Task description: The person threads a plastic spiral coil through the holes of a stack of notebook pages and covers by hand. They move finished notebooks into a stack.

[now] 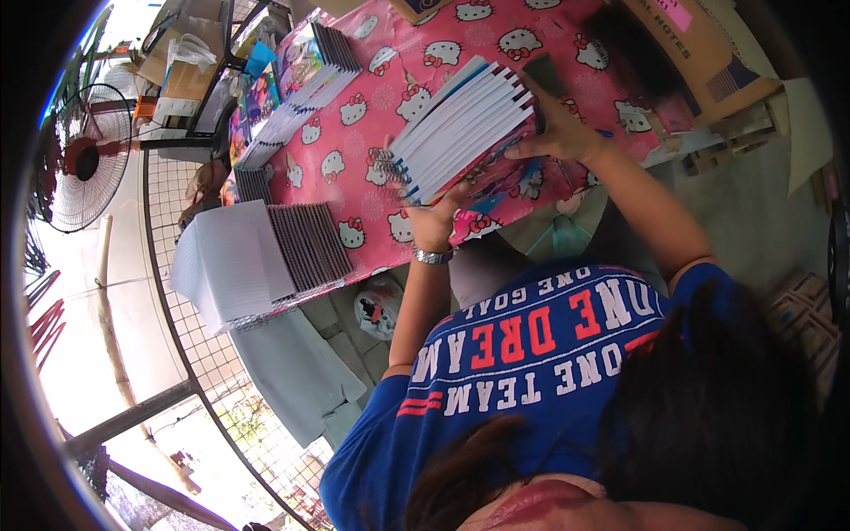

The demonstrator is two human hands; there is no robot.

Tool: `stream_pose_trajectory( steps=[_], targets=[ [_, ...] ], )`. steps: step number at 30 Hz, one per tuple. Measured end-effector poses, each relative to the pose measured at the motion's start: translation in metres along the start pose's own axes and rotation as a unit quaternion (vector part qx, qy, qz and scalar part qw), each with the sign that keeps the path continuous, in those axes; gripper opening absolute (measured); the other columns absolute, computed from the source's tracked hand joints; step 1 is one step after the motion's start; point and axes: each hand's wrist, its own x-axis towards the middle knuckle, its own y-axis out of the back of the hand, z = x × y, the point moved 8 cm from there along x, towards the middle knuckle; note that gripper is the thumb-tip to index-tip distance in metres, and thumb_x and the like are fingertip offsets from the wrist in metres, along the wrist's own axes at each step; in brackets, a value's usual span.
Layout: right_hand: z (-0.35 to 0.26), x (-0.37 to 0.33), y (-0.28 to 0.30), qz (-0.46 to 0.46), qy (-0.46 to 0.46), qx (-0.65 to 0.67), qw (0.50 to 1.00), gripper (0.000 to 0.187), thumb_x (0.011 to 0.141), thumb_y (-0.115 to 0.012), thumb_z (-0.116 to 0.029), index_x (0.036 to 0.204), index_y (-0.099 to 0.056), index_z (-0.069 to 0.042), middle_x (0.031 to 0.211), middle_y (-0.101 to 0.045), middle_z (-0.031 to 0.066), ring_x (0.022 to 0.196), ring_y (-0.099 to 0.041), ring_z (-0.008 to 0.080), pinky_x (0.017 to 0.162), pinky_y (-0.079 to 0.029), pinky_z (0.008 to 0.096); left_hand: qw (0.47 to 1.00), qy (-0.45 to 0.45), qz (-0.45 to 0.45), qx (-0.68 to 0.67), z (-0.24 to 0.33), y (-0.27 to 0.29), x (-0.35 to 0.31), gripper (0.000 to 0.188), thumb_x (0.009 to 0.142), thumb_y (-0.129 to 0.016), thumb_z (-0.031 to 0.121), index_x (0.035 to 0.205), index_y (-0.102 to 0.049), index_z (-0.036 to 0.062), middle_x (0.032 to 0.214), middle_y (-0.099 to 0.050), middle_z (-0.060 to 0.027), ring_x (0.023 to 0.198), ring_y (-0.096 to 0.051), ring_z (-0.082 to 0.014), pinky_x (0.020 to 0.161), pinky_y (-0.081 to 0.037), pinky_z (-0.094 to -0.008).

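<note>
A thick stack of spiral-bound notebooks (pixel 467 128) is held tilted above the table, its white page edges facing up and colourful covers showing at the near side. My left hand (pixel 436 219), with a metal watch on the wrist, grips the stack's lower left end from below. Around the right end, my right hand (pixel 560 131) is closed with its thumb against the covers. The fingers of both hands are partly hidden behind the notebooks. The spiral edge at the left looks blurred.
A pink cartoon-print cloth covers the table (pixel 332 166). At its left lie a notebook stack with ruled pages (pixel 235 261) and more notebooks with bright covers (pixel 301 106). A cardboard box (pixel 708 57) stands at the far right. A fan (pixel 88 159) is beyond the left side.
</note>
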Motion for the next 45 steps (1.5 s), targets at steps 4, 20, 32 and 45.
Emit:
stream_pose_trajectory(
  steps=[4, 20, 32, 45],
  targets=[
    [-0.003, 0.001, -0.007, 0.015, 0.011, -0.042, 0.999, 0.114, 0.067, -0.089, -0.023, 0.154, -0.019, 0.001, 0.151, -0.037, 0.0153, 0.139, -0.033, 0.0230, 0.116, -0.022, 0.0367, 0.998, 0.054, 0.016, -0.011, 0.006, -0.006, 0.004, 0.060, 0.072, -0.083, 0.017, 0.121, -0.055, -0.0055, 0.113, -0.064, -0.0122, 0.102, -0.061, -0.0232, 0.095, -0.047, -0.0369],
    [0.065, 0.015, 0.020, -0.009, -0.005, -0.200, 0.980, 0.124, 0.051, -0.097, -0.042, 0.145, -0.030, 0.003, 0.135, -0.052, 0.0162, 0.127, -0.049, 0.0257, 0.109, -0.038, 0.0382, 0.998, -0.006, -0.038, 0.057, -0.033, 0.004, 0.020, 0.082, 0.056, -0.096, 0.020, 0.122, -0.056, -0.0046, 0.111, -0.065, -0.0093, 0.105, -0.060, -0.0222, 0.095, -0.047, -0.0349],
    [0.049, 0.012, 0.001, -0.030, -0.020, -0.145, 0.989, 0.098, 0.060, -0.095, -0.035, 0.135, -0.041, -0.001, 0.122, -0.061, 0.0121, 0.113, -0.059, 0.0219, 0.100, -0.046, 0.0363, 0.923, 0.133, 0.333, -0.138, -0.021, 0.255, -0.059, 0.076, 0.085, -0.048, -0.013, 0.152, -0.020, 0.0096, 0.150, -0.035, -0.0118, 0.122, -0.052, -0.0251, 0.095, -0.048, -0.0359],
    [0.057, 0.012, 0.006, -0.035, -0.024, -0.143, 0.989, 0.105, 0.060, -0.095, -0.021, 0.141, -0.033, 0.004, 0.129, -0.057, 0.0146, 0.119, -0.054, 0.0216, 0.105, -0.042, 0.0356, 0.879, -0.226, 0.246, 0.340, 0.189, 0.252, 0.031, 0.056, 0.081, -0.057, -0.007, 0.135, -0.050, 0.0009, 0.146, -0.045, -0.0151, 0.130, -0.048, -0.0260, 0.105, -0.042, -0.0377]
  ],
)
